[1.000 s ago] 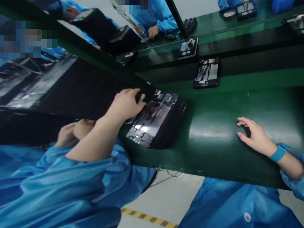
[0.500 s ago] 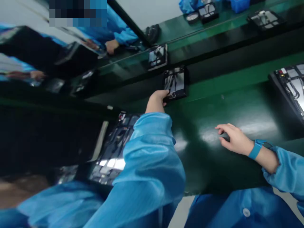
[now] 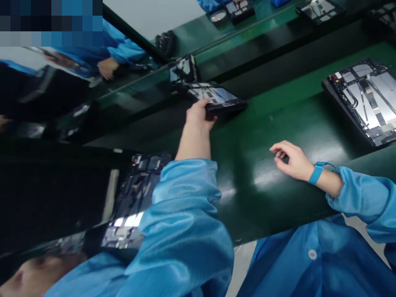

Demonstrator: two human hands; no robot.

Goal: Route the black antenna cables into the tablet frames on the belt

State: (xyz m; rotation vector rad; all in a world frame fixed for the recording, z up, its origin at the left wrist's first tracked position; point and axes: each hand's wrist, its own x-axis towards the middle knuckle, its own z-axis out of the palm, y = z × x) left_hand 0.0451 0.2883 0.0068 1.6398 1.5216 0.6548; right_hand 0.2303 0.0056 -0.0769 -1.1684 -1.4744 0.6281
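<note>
My left hand (image 3: pixel 198 116) is stretched out across the green conveyor belt (image 3: pixel 278 136) and is closed on the near edge of a black tray (image 3: pixel 216 98) holding an opened device, which is tilted up off the belt. My right hand (image 3: pixel 291 161), wearing a blue wristband, rests on the belt with its fingers loosely curled and nothing in it. Under my left sleeve lies another opened device in a dark tray (image 3: pixel 133 198), partly hidden.
A further open device in a tray (image 3: pixel 361 99) lies on the belt at the right. More trays (image 3: pixel 182 69) sit on the far lane. Another person's hand (image 3: pixel 107 68) in a blue sleeve works across the line. A skin-toned blur (image 3: pixel 31 276) fills the lower left corner.
My left hand left the near device, reached to the far tray, gripped it and lifted its edge. My right hand drew back slightly and curled. The view swung right.
</note>
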